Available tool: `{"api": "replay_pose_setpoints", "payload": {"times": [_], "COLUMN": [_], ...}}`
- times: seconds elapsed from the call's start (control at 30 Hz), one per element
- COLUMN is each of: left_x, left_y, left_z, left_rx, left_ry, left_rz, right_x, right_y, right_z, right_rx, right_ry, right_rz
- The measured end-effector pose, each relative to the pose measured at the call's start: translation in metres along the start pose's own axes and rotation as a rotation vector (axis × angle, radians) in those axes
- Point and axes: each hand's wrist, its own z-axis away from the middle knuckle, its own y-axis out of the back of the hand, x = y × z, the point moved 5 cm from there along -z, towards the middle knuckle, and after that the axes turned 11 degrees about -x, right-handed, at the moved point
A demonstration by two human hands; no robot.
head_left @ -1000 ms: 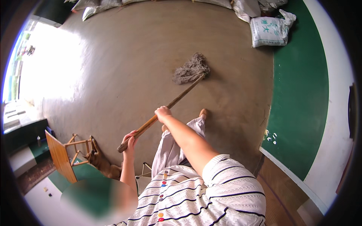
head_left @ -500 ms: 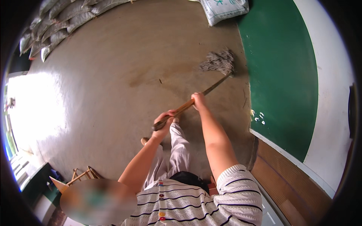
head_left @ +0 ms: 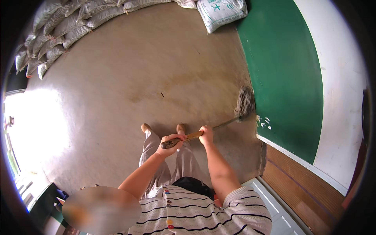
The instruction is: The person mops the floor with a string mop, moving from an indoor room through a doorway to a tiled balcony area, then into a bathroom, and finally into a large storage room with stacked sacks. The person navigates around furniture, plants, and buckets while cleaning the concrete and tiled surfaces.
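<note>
Strong daylight from doorway left of feet (head_left: 163,128); floor (head_left: 117,78) there blown out to white glare. Rest of floor evenly lit, soft sheen. Faint shadows beside mop head (head_left: 244,102). Green wall (head_left: 286,74) right of feet well exposed. Fisheye bends wall edges; black vignette around rim. Blurred patch below feet, lower left. Centre sharp.

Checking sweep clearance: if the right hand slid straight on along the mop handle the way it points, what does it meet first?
Probably the mop head. The right hand grips the wooden handle, which runs up-right to that head on the floor, right by the green wall. Depth is unclear.
</note>
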Motion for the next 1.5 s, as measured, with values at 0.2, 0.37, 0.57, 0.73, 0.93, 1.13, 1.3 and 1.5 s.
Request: {"api": "replay_pose_setpoints", "payload": {"times": [0.2,0.37,0.57,0.73,0.93,1.13,1.3,1.5], "left_x": [0.068,0.117,0.162,0.194,0.227,0.247,0.281,0.283], "left_y": [0.103,0.207,0.345,0.446,0.540,0.637,0.720,0.775], "left_z": [0.021,0.007,0.049,0.087,0.106,0.106,0.119,0.175], "left_rx": [0.028,-0.095,0.082,0.312,0.476,0.626,0.782,1.160], "left_ry": [0.087,0.045,-0.071,-0.117,-0.220,-0.263,-0.239,-0.176], "left_rz": [-0.080,-0.085,-0.045,0.029,0.076,0.138,0.166,0.313], "right_x": [-0.113,-0.194,-0.328,-0.462,-0.585,-0.689,-0.804,-0.930], "right_y": [-0.027,-0.043,-0.080,-0.109,-0.128,-0.151,-0.178,-0.248], "right_z": [-0.021,-0.084,-0.166,-0.234,-0.308,-0.384,-0.442,-0.463], "right_rx": [-0.196,-0.109,-0.145,-0.171,-0.270,-0.371,-0.395,-0.633], "right_ry": [-0.102,0.020,0.209,0.421,0.547,0.644,0.777,0.913], "right_rz": [-0.049,-0.140,-0.102,-0.057,-0.032,0.044,0.110,0.340]}}
